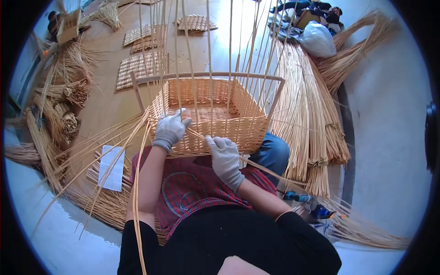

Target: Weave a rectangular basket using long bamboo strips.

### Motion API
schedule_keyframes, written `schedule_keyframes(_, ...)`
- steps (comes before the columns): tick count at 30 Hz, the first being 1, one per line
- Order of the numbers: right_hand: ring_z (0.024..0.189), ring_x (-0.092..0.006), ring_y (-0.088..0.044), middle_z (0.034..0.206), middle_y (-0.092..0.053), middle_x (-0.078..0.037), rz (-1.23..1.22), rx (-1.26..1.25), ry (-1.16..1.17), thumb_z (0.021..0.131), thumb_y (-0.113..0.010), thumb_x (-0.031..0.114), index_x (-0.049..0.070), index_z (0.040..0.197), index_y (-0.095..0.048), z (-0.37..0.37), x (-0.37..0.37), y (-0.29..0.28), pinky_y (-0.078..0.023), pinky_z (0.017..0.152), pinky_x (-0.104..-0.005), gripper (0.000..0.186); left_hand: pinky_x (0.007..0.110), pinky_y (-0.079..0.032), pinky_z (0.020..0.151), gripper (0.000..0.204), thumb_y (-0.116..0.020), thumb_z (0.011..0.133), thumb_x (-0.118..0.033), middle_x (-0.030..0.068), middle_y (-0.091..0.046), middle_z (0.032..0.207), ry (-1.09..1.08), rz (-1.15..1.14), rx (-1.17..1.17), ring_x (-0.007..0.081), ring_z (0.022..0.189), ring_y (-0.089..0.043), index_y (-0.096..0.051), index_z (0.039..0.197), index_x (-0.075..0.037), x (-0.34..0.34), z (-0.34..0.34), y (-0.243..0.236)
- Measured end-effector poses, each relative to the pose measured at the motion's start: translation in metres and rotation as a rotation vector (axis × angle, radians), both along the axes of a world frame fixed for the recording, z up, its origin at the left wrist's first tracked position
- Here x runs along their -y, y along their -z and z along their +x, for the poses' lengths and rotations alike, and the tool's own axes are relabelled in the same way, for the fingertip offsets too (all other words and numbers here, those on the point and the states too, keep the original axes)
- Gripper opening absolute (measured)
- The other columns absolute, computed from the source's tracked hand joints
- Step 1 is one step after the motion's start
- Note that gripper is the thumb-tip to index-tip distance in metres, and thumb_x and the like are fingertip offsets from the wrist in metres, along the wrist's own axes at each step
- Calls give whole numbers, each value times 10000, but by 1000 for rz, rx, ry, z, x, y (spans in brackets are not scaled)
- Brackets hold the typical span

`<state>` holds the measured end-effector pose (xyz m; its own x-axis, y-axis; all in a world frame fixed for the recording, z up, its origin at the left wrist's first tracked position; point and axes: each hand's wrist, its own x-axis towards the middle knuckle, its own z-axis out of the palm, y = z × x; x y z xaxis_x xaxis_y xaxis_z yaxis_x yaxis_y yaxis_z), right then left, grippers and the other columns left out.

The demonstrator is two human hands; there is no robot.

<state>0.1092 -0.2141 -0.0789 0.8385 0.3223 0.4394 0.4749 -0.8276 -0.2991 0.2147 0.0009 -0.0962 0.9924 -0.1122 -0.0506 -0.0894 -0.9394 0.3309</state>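
Observation:
A half-woven wicker basket point(215, 142) rests on my lap, tilted, with tall upright stakes point(211, 50) rising from its walls. My left hand point(170, 130), in a light grey work glove, grips the near wall's top edge left of the middle, thumb and fingertips around the weave. My right hand point(225, 159), gloved likewise, is closed on a pair of wicker strands point(196, 134) in front of that wall. These strands run from beside my left thumb through my right fist and trail out to the right. A wooden bar frame point(206, 74) spans the basket's far side among the stakes.
Loose strands point(128, 133) fan out from the basket's left corner. Long wicker bundles point(302, 119) lie on the right, more bundles point(68, 91) on the left. Woven panels point(137, 71) lie on the floor ahead. A white paper sheet point(111, 167) and a blue-handled tool point(295, 197) lie nearby.

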Motion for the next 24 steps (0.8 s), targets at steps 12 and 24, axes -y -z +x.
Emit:
schedule_keyframes(12, 819, -109, -659, 884, -685, -57, 1210, -421, 200, 1037, -576, 160, 49, 1161, -652, 45, 1, 25, -531, 745, -257, 183, 501, -497, 905, 668, -530, 908, -690, 169, -746, 1000, 19, 33, -196, 398, 988, -678, -520, 1429, -273, 4, 3, -27)
schedule_keyframes(24, 1015, -267, -708, 1064, -725, -161, 621, -710, 139, 949, -684, 157, 57, 1217, -683, 32, 38, 32, -539, 892, -357, 286, 497, -531, 819, 675, -586, 864, -682, 159, -747, 990, 24, 34, -125, 376, 919, -709, -579, 1369, -234, 4, 5, -22)
